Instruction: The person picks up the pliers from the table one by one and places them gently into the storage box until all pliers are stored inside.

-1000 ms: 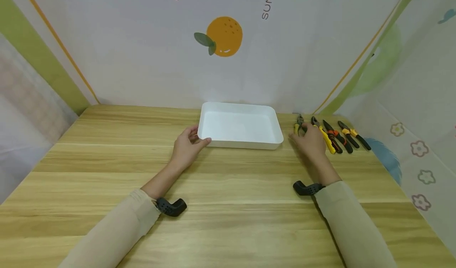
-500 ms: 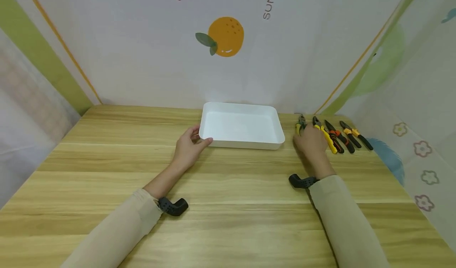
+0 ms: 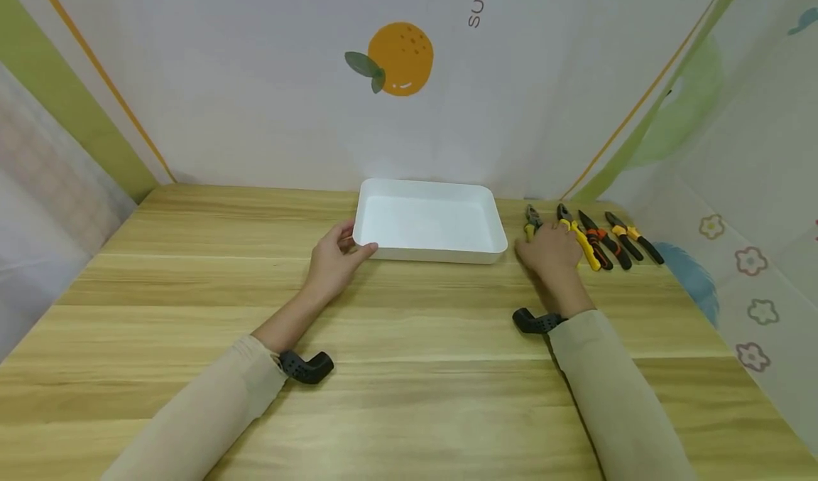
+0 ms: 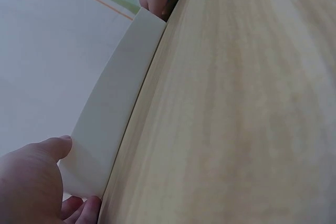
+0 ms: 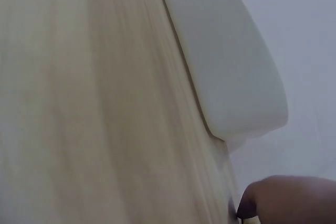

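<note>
Left hand (image 3: 330, 266): fingers clamped on white tray (image 3: 429, 224), near-left corner. Right hand (image 3: 552, 255) over leftmost pliers (image 3: 533, 216), handles covered; fingers hidden, can't tell if clamped.

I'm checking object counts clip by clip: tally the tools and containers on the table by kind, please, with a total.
Pliers: 4 (leftmost partly hidden by the right hand)
White tray: 1
Total: 5

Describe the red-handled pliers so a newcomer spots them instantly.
On the wooden table, look right of the white tray to the row of four pliers. The red-handled pliers lie third from the left. Only their handles show orange-red; both neighbours' show yellow.
</note>
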A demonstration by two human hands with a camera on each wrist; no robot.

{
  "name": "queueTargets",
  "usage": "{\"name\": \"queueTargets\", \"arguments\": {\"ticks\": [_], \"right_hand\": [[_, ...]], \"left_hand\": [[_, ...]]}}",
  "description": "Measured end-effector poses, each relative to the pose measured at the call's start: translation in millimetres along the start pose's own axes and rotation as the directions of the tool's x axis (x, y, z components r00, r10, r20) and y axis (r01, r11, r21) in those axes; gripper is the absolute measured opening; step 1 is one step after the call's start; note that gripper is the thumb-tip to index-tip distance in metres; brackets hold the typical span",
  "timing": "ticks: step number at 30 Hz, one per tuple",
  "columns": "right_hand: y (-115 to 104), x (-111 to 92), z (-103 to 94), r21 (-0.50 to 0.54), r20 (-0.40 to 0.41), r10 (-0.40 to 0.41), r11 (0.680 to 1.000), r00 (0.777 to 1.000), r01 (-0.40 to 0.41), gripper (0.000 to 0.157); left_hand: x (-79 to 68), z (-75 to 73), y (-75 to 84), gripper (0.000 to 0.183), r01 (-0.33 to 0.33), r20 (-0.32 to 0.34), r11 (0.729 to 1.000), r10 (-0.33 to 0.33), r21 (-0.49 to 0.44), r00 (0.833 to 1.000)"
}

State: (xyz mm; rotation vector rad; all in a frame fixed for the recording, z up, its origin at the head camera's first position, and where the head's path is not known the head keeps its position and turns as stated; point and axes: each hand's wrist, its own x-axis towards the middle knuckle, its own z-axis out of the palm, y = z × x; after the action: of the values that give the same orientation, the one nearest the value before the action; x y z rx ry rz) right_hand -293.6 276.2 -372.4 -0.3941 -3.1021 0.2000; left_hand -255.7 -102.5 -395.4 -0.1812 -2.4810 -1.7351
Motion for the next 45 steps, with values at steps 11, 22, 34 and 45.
{"name": "queueTargets", "arguments": {"ticks": [11, 22, 34, 45], "right_hand": [[-2.1, 1.0, 2.7, -0.034, -0.055, -0.012, 0.999, 0.998, 0.01, 0.067], [-1.2, 0.8, 6.5, -0.038, -0.053, -0.011, 0.999, 0.999, 0.009, 0.062], [-1.2, 1.8, 8.3, -0.039, -0.145, -0.052, 0.998, 0.988, 0.047, 0.056], [-8.4, -2.9, -8.5, 0.075, -0.187, -0.075, 0.993, 0.979, 0.091, 0.049]], "left_hand": [[1.5, -1.6, -2.2, 0.07, 0.002, -0.003, 1.0, -0.002, -0.016, 1.0], [2.6, -0.5, -2.6, 0.068, 0.002, -0.012, 1.0, -0.002, -0.019, 1.0], [3.7, -1.1, -1.1, 0.068, 0.007, -0.007, 1.0, -0.008, -0.005, 1.0], [4.7, -0.8, -1.2, 0.07, 0.004, 0.003, 1.0, -0.004, 0.005, 1.0]]}}
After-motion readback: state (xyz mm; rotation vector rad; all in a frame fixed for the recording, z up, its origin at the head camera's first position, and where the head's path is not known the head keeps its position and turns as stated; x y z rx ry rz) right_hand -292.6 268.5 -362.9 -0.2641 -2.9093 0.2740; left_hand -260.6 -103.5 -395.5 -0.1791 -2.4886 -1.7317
